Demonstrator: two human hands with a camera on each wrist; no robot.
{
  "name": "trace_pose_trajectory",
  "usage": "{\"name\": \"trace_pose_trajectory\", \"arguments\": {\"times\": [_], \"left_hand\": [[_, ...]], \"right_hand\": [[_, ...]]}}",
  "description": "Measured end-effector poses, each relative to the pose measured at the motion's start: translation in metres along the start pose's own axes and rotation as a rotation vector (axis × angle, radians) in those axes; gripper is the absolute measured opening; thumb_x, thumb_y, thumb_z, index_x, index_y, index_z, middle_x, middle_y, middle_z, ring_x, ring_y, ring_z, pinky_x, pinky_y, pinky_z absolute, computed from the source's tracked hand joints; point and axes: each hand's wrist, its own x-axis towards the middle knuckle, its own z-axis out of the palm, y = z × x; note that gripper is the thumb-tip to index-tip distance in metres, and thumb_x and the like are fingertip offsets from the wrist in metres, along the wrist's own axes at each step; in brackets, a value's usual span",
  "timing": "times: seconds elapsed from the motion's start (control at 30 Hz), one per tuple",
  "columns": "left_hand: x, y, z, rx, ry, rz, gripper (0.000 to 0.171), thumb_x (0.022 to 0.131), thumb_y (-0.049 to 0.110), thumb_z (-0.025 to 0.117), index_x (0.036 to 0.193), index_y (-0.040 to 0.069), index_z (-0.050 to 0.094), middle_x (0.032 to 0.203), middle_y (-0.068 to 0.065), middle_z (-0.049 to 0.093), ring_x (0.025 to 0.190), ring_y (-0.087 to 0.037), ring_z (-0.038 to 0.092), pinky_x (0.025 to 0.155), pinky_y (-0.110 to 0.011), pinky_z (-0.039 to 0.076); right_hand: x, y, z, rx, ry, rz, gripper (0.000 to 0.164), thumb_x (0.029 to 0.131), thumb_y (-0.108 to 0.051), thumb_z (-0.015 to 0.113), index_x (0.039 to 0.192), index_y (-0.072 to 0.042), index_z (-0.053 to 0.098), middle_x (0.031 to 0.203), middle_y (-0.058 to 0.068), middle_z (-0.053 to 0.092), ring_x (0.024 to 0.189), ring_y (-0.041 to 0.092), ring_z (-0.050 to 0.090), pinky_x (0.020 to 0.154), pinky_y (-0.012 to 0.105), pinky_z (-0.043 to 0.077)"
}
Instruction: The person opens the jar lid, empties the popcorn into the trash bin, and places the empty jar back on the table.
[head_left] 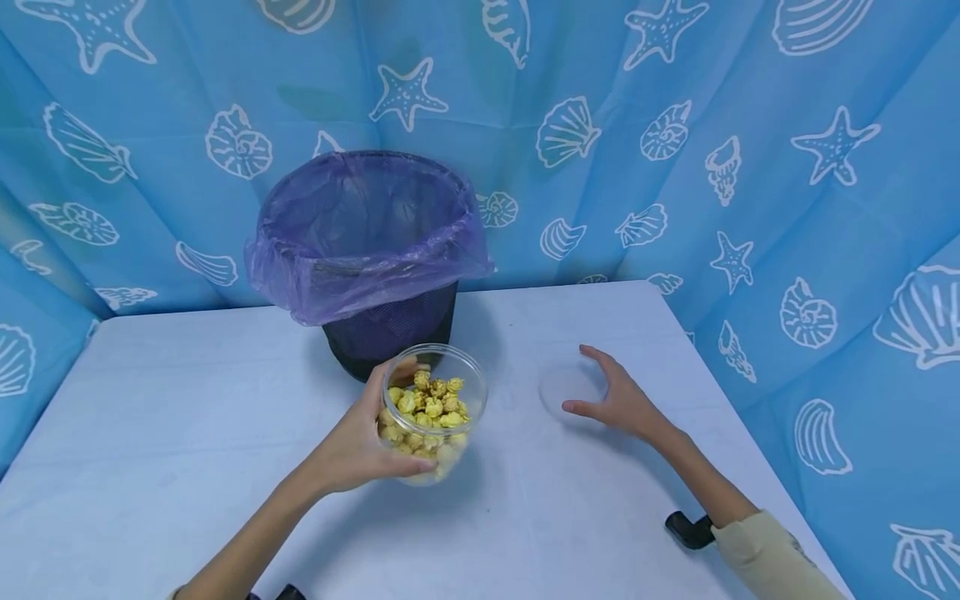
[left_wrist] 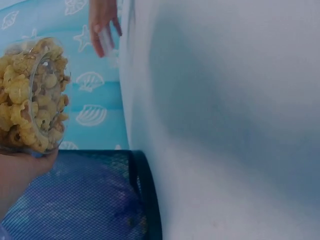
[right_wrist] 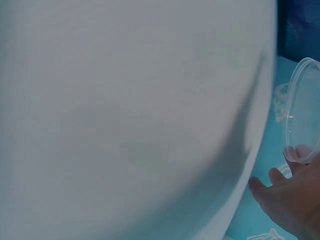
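Note:
My left hand [head_left: 358, 450] grips a clear round plastic tub [head_left: 438, 479] from its left side, thumb across the near side and fingers behind. The tub has no lid on and holds yellow popcorn [head_left: 433, 407]; the left wrist view shows the popcorn [left_wrist: 17, 90] through the wall. Over to the right, my right hand [head_left: 626, 404] holds a clear round lid [head_left: 558, 387] by its edge, thumb and fingers spread along it. The lid [right_wrist: 302, 110] stands out best in the right wrist view, with fingertips at its rim.
A black mesh bin [head_left: 390, 325] lined with a purple bag [head_left: 360, 287] stands at the back of the white-covered table [head_left: 187, 433], just behind the tub. A blue curtain [head_left: 585, 75] with shell and starfish prints hangs behind and along the right side.

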Motion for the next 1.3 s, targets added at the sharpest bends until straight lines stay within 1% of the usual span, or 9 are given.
{"name": "trace_pose_trajectory", "arguments": {"times": [0.23, 0.57, 0.77, 0.83, 0.9, 1.0, 1.13, 1.23, 1.3], "left_hand": [[-0.001, 0.007, -0.004, 0.016, 0.020, -0.001, 0.114, 0.066, 0.019, 0.093, 0.154, 0.016, 0.021, 0.152, -0.005, 0.035, 0.139, -0.028, 0.033, 0.108, -0.054, 0.035], [-0.008, 0.016, -0.014, 0.047, 0.043, 0.018, 0.113, 0.068, 0.018, 0.093, 0.154, 0.017, 0.020, 0.152, -0.005, 0.034, 0.138, -0.028, 0.033, 0.105, -0.056, 0.038], [-0.015, 0.022, -0.023, 0.092, 0.075, 0.049, 0.113, 0.069, 0.016, 0.093, 0.155, 0.018, 0.019, 0.153, -0.004, 0.034, 0.138, -0.028, 0.033, 0.100, -0.057, 0.040], [-0.018, 0.026, -0.026, 0.106, 0.091, 0.049, 0.114, 0.069, 0.016, 0.093, 0.155, 0.019, 0.019, 0.153, -0.004, 0.034, 0.137, -0.027, 0.034, 0.098, -0.058, 0.042], [-0.020, 0.028, -0.028, 0.117, 0.105, 0.049, 0.114, 0.069, 0.016, 0.093, 0.156, 0.019, 0.019, 0.153, -0.004, 0.034, 0.137, -0.027, 0.034, 0.099, -0.058, 0.041], [-0.024, 0.033, -0.031, 0.135, 0.129, 0.043, 0.114, 0.068, 0.016, 0.093, 0.156, 0.018, 0.020, 0.153, -0.004, 0.035, 0.137, -0.026, 0.034, 0.101, -0.059, 0.038], [-0.030, 0.041, -0.034, 0.164, 0.159, 0.034, 0.114, 0.068, 0.015, 0.094, 0.155, 0.018, 0.020, 0.153, -0.003, 0.036, 0.137, -0.026, 0.035, 0.099, -0.058, 0.040], [-0.034, 0.046, -0.036, 0.204, 0.178, 0.038, 0.113, 0.069, 0.017, 0.093, 0.155, 0.019, 0.020, 0.153, -0.003, 0.035, 0.135, -0.027, 0.036, 0.092, -0.057, 0.043], [-0.037, 0.049, -0.037, 0.225, 0.188, 0.054, 0.113, 0.069, 0.016, 0.093, 0.155, 0.019, 0.020, 0.153, -0.003, 0.035, 0.135, -0.028, 0.036, 0.092, -0.058, 0.043]], "right_hand": [[-0.005, 0.014, 0.006, -0.083, -0.028, -0.034, 0.098, 0.080, -0.046, 0.081, 0.153, -0.003, 0.032, 0.156, 0.023, 0.032, 0.142, 0.044, 0.028, 0.106, 0.067, 0.030], [-0.006, 0.014, 0.007, -0.253, -0.053, -0.073, 0.104, 0.073, -0.054, 0.083, 0.149, 0.000, 0.038, 0.149, 0.025, 0.042, 0.137, 0.047, 0.036, 0.104, 0.067, 0.034], [-0.006, 0.009, 0.006, -0.292, -0.065, -0.094, 0.107, 0.071, -0.057, 0.083, 0.149, 0.000, 0.038, 0.147, 0.026, 0.043, 0.135, 0.047, 0.037, 0.104, 0.067, 0.034], [-0.006, 0.008, 0.004, -0.295, -0.076, -0.088, 0.107, 0.072, -0.057, 0.082, 0.150, 0.000, 0.035, 0.149, 0.025, 0.041, 0.136, 0.046, 0.036, 0.105, 0.066, 0.033], [-0.004, 0.005, 0.001, -0.288, -0.082, -0.085, 0.104, 0.076, -0.056, 0.080, 0.151, 0.000, 0.034, 0.151, 0.025, 0.039, 0.138, 0.046, 0.034, 0.105, 0.066, 0.033], [0.001, -0.004, -0.007, -0.267, -0.081, -0.100, 0.090, 0.086, -0.048, 0.074, 0.151, 0.001, 0.035, 0.153, 0.026, 0.035, 0.140, 0.045, 0.030, 0.106, 0.065, 0.032], [0.012, -0.029, -0.024, -0.251, -0.061, -0.179, 0.068, 0.098, -0.034, 0.063, 0.149, 0.003, 0.038, 0.153, 0.027, 0.033, 0.141, 0.046, 0.028, 0.108, 0.064, 0.029], [0.022, -0.056, -0.037, -0.265, -0.045, -0.223, 0.062, 0.102, -0.031, 0.057, 0.150, 0.003, 0.037, 0.156, 0.026, 0.030, 0.143, 0.044, 0.026, 0.111, 0.063, 0.026], [0.028, -0.076, -0.045, -0.285, -0.030, -0.245, 0.061, 0.104, -0.032, 0.053, 0.152, 0.001, 0.035, 0.158, 0.024, 0.027, 0.145, 0.043, 0.023, 0.112, 0.062, 0.023]]}}
